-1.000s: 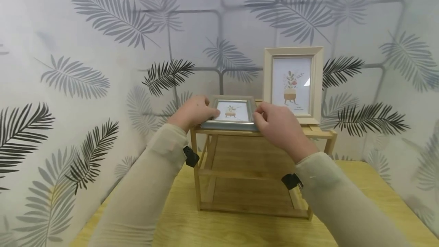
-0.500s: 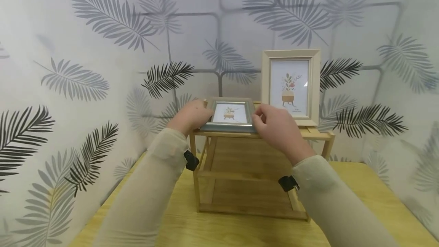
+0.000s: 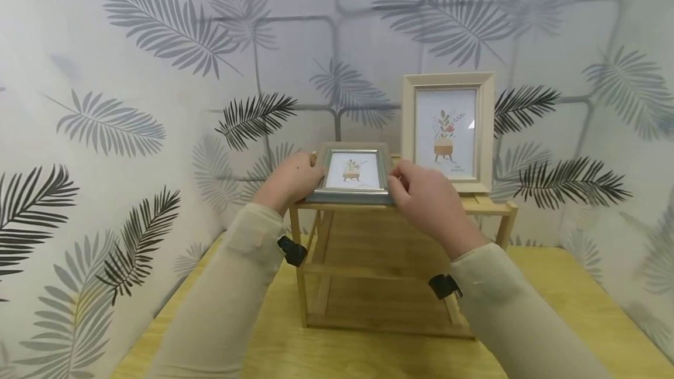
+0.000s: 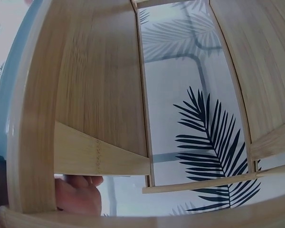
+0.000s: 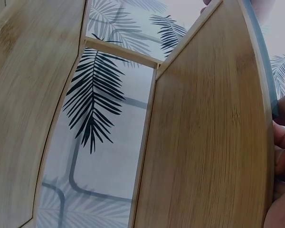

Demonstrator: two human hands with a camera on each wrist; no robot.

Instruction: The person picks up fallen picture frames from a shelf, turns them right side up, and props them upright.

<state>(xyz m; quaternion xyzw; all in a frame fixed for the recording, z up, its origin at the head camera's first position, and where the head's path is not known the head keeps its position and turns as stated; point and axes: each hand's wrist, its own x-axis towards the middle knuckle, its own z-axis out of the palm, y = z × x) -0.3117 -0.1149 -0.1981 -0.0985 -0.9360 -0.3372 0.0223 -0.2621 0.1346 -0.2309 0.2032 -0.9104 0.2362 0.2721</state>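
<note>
A blue-grey picture frame [image 3: 353,171] with a potted-plant print lies face up, leaning slightly back, on the left part of a wooden rack's top [image 3: 442,206]. At its left side my left hand [image 3: 291,181] grips the edge, the thumb along the border. My right hand [image 3: 429,200] pinches the opposite edge between thumb and curled fingers. In the left wrist view, fingers [image 4: 80,197] show beyond the rack's end piece. The right wrist view has curled fingers [image 5: 282,137] beside the frame's blue edge [image 5: 262,50].
A larger cream picture frame [image 3: 485,133] stands upright on the rack's right part, close to my right hand. Below are the rack's lower shelves [image 3: 384,300]. The rack stands on a yellow wood-grain table [image 3: 274,350] against a leaf-patterned wall [image 3: 174,133].
My left thumb has drawn back from the print to the frame's left border. The blue-grey frame now shows more of its face. My right hand has stayed at the right edge.
</note>
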